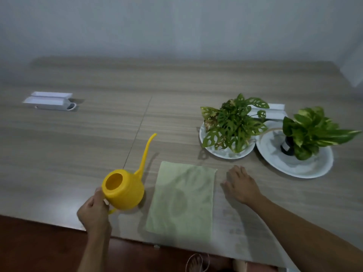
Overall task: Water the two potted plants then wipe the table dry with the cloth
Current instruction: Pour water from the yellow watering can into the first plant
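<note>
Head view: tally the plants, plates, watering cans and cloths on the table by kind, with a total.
potted plants: 2
plates: 2
watering can: 1
cloth: 1
Total: 6

Office-like room: wide wood-grain table (88, 134) against a bare grey wall (176, 26), white plastic trays (49, 101) on it.

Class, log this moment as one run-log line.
left hand: grips yellow watering can | right hand: open beside green cloth | holey-leaf plant, variegated plant: spout not over either
</note>
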`<state>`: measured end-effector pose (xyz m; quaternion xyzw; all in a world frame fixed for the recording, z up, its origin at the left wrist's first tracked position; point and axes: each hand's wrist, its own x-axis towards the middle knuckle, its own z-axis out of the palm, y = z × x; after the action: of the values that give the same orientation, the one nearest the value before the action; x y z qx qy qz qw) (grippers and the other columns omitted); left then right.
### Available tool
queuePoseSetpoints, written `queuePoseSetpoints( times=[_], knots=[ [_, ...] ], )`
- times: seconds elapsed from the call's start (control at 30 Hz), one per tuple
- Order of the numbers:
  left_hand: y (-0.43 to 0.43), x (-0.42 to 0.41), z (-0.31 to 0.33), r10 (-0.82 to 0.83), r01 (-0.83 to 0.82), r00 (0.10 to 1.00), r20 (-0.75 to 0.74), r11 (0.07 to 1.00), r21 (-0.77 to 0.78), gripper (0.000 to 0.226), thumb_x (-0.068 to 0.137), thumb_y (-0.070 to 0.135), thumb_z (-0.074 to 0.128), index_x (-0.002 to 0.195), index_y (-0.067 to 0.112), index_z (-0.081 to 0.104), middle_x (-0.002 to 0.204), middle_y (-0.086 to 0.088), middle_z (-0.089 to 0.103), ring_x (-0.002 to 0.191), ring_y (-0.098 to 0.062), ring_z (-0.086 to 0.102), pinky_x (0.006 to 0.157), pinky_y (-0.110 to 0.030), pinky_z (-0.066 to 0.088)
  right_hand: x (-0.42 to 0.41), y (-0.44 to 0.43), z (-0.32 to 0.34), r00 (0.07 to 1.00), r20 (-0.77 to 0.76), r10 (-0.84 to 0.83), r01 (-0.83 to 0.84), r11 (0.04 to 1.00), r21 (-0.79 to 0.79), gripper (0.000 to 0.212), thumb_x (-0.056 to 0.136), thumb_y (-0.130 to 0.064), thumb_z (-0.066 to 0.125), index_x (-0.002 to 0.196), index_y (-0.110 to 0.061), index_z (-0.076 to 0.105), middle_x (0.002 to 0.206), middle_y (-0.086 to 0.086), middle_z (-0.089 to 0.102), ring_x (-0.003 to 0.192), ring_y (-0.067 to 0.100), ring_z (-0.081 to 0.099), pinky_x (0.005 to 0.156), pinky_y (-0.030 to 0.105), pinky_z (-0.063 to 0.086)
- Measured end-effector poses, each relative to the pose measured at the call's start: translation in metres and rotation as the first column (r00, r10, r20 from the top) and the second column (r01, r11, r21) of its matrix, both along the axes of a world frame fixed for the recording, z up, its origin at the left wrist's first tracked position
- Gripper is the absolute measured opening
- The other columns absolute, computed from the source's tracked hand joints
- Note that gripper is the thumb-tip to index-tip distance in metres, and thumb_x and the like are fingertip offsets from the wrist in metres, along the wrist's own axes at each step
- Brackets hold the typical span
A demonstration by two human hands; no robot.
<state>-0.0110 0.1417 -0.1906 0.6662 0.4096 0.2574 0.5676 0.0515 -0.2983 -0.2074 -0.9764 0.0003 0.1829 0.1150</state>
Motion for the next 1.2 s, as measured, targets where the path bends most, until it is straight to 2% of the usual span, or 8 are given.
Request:
queuePoseSetpoints(
  times=[0.23, 0.33, 0.53, 0.7, 0.83, 0.93, 1.1, 1.2],
  knots=[
    [-0.035, 0.031, 0.071, -0.107, 0.098, 0.982, 0.153, 0.993, 0.064, 0.034, 0.078, 0.025, 0.066, 0.051, 0.016, 0.047, 0.043, 0.008, 0.037, 0.049, -0.018, 0.036, 0.053, -0.034, 0.034, 0.001, -0.019, -0.017, 0.999, 0.036, -0.023, 0.022, 1.0, 0.019, 0.058, 0.101, -0.049, 0.03, 0.149, -0.016, 0.026, 0.165, 0.004, 0.01, 0.152, 0.028, 0.003, 0.118, 0.046, 0.019],
    [-0.055, 0.048, 0.094, -0.175, 0.161, 0.967, 0.185, 0.983, 0.092, 0.034, 0.076, 0.021, 0.063, 0.044, 0.02, 0.051, 0.042, 0.01, 0.038, 0.044, -0.012, 0.037, 0.048, -0.028, 0.034, 0.005, -0.027, -0.027, 0.998, 0.04, -0.046, 0.046, 0.999, 0.019, 0.064, 0.101, -0.053, 0.021, 0.154, -0.018, 0.02, 0.166, 0.003, 0.006, 0.153, 0.024, -0.002, 0.121, 0.047, 0.01],
    [-0.088, 0.078, 0.122, -0.264, 0.236, 0.93, 0.256, 0.962, 0.136, 0.035, 0.077, 0.017, 0.061, 0.043, 0.024, 0.056, 0.041, 0.011, 0.041, 0.042, -0.008, 0.039, 0.043, -0.022, 0.033, 0.013, -0.041, -0.049, 0.995, 0.093, -0.046, 0.049, 0.998, -0.037, 0.064, 0.101, -0.053, 0.017, 0.157, -0.021, 0.013, 0.167, 0.001, 0.005, 0.153, 0.024, -0.002, 0.121, 0.046, 0.005],
    [-0.109, 0.1, 0.131, -0.291, 0.267, 0.926, 0.238, 0.955, 0.131, 0.037, 0.078, 0.017, 0.061, 0.042, 0.023, 0.054, 0.041, 0.01, 0.04, 0.045, -0.012, 0.037, 0.047, -0.028, 0.032, 0.016, -0.049, -0.064, 0.993, 0.099, -0.065, 0.068, 0.997, -0.025, 0.063, 0.102, -0.051, 0.016, 0.157, -0.023, 0.006, 0.167, 0.001, 0.002, 0.153, 0.022, -0.007, 0.121, 0.043, -0.004],
    [-0.124, 0.112, 0.137, -0.323, 0.292, 0.92, 0.224, 0.943, 0.162, 0.039, 0.082, 0.015, 0.061, 0.045, 0.02, 0.052, 0.041, 0.011, 0.039, 0.043, -0.011, 0.037, 0.046, -0.027, 0.033, 0.013, -0.045, -0.071, 0.988, 0.124, -0.092, 0.093, 0.996, -0.008, 0.064, 0.102, -0.05, 0.02, 0.157, -0.023, 0.003, 0.166, 0.001, 0.0, 0.152, 0.021, -0.009, 0.12, 0.042, -0.01],
    [-0.134, 0.119, 0.144, -0.342, 0.302, 0.918, 0.199, 0.93, 0.208, 0.033, 0.086, 0.011, 0.061, 0.056, 0.006, 0.047, 0.041, 0.01, 0.036, 0.046, -0.014, 0.034, 0.046, -0.028, 0.033, 0.011, -0.045, -0.073, 0.986, 0.135, -0.102, 0.106, 0.994, -0.025, 0.065, 0.101, -0.053, 0.02, 0.157, -0.024, 0.001, 0.166, 0.0, -0.003, 0.152, 0.021, -0.008, 0.121, 0.042, -0.009],
    [-0.143, 0.133, 0.155, -0.358, 0.324, 0.924, 0.138, 0.92, 0.221, 0.033, 0.086, 0.009, 0.059, 0.055, 0.009, 0.046, 0.044, 0.005, 0.034, 0.054, -0.02, 0.034, 0.049, -0.029, 0.034, 0.008, -0.046, -0.077, 0.984, 0.147, -0.103, 0.113, 0.992, -0.061, 0.067, 0.097, -0.058, 0.004, 0.153, -0.025, -0.013, 0.161, -0.003, -0.017, 0.151, 0.018, -0.014, 0.122, 0.042, -0.007],
    [-0.147, 0.14, 0.161, -0.387, 0.351, 0.916, 0.106, 0.9, 0.257, 0.029, 0.088, 0.012, 0.058, 0.062, 0.002, 0.047, 0.047, 0.001, 0.034, 0.057, -0.022, 0.033, 0.051, -0.03, 0.034, 0.005, -0.046, -0.077, 0.978, 0.155, -0.139, 0.146, 0.989, -0.032, 0.066, 0.097, -0.057, 0.005, 0.152, -0.026, -0.012, 0.161, -0.004, -0.016, 0.149, 0.015, -0.017, 0.122, 0.041, -0.007]
  ],
)
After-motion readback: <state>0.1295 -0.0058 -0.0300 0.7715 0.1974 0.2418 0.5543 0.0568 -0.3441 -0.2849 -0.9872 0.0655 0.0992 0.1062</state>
